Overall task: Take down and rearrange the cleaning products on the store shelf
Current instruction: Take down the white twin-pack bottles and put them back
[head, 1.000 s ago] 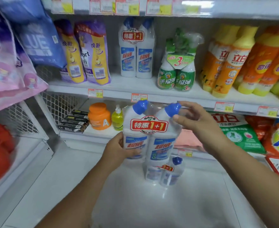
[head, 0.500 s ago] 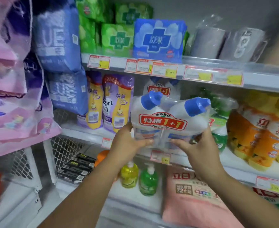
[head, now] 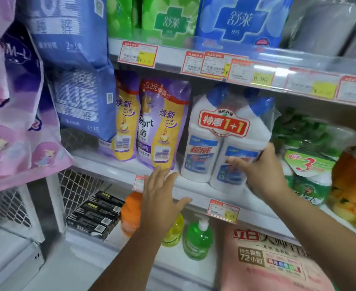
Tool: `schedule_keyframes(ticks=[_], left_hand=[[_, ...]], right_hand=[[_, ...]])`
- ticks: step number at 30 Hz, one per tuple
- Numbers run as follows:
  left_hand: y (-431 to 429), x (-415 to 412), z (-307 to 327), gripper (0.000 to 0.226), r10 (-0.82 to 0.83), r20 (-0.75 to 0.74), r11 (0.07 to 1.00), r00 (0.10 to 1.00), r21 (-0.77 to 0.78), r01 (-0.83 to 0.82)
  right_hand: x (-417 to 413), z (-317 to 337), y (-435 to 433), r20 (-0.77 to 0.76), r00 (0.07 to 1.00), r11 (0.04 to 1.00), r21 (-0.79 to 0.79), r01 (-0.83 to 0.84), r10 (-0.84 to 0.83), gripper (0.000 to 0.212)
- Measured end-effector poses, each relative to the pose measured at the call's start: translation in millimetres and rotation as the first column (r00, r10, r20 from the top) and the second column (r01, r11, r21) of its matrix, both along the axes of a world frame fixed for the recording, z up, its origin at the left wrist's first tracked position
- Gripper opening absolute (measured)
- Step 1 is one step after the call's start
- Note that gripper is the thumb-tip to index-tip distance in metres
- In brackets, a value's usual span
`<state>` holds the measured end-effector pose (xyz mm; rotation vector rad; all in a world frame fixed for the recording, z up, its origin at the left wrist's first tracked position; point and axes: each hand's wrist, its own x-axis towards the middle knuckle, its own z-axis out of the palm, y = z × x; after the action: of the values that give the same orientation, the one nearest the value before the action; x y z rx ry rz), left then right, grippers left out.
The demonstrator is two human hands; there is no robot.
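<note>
Head view, one shelf bay.

- Twin-pack (head: 225, 139): two white bottles with blue caps under a red "1+1" band, standing on the middle shelf (head: 196, 196) at 3 o'clock of centre, bases close to the front edge.
- Room at 12 o'clock: caps sit just under the upper rail (head: 277, 66); little headroom.
- Room at 9 o'clock: a narrow gap to the purple pouch (head: 162, 122).
- Room at 3 o'clock: green pack (head: 307, 164) just beside it.
- Right hand (head: 263, 173): at 4 o'clock, fingers curled round the lower part of the right bottle.
- Left hand (head: 160, 196): at 6 o'clock, fingers straight and spread, holding nothing, in front of the shelf edge below the pouch.
- Price tag (head: 223, 211): on the shelf edge at 6 o'clock of the twin-pack.
</note>
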<state>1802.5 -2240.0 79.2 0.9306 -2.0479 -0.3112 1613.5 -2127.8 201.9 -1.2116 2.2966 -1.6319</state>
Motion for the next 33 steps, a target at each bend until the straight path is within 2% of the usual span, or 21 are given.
schedule_keyframes(ticks=[5, 8, 12, 14, 17, 22, 29, 33], left_hand=[[-5.8, -1.4, -5.9, 0.068, -0.013, -0.030, 1.000, 0.999, -0.014, 0.013], [-4.9, -1.6, -6.7, 0.068, -0.011, -0.028, 1.000, 1.000, -0.014, 0.010], [-6.6, -2.6, -9.3, 0.068, -0.006, -0.052, 1.000, 0.999, -0.017, 0.005], [-7.7, -2.8, -11.0, 0.068, -0.003, -0.057, 1.000, 0.998, -0.022, 0.002], [-8.5, -3.3, -14.0, 0.067, 0.002, -0.062, 0.999, 0.998, -0.038, -0.004], [-10.8, -4.4, -16.5, 0.066, -0.009, -0.090, 0.999, 0.996, -0.050, 0.004], [-9.9, -3.9, -15.9, 0.066, -0.004, -0.081, 0.999, 0.997, -0.034, 0.001], [-1.9, -3.0, -10.7, 0.068, -0.011, -0.055, 1.000, 0.998, 0.001, 0.011]], right_hand=[[-5.7, 3.5, -10.3, 0.077, 0.995, 0.998, 0.024, 0.053, -0.055, 0.061], [4.8, -15.6, -3.7, 0.080, 0.996, 0.997, 0.075, 0.028, -0.034, 0.073], [6.1, -39.7, -2.1, 0.076, 0.995, 0.992, 0.112, 0.049, -0.058, 0.049], [3.9, -40.4, -7.4, 0.079, 0.995, 0.994, 0.101, 0.045, -0.053, 0.046], [3.5, -38.1, -14.0, 0.073, 0.995, 0.994, 0.091, 0.055, -0.062, 0.050], [-0.7, -37.5, -24.5, 0.074, 0.994, 0.995, 0.062, 0.076, -0.081, 0.068], [-6.8, -37.0, -37.3, 0.099, 0.985, 0.986, 0.104, 0.128, -0.138, 0.056], [-6.5, -35.6, -39.2, 0.098, 0.982, 0.973, 0.182, 0.142, -0.162, 0.057]])
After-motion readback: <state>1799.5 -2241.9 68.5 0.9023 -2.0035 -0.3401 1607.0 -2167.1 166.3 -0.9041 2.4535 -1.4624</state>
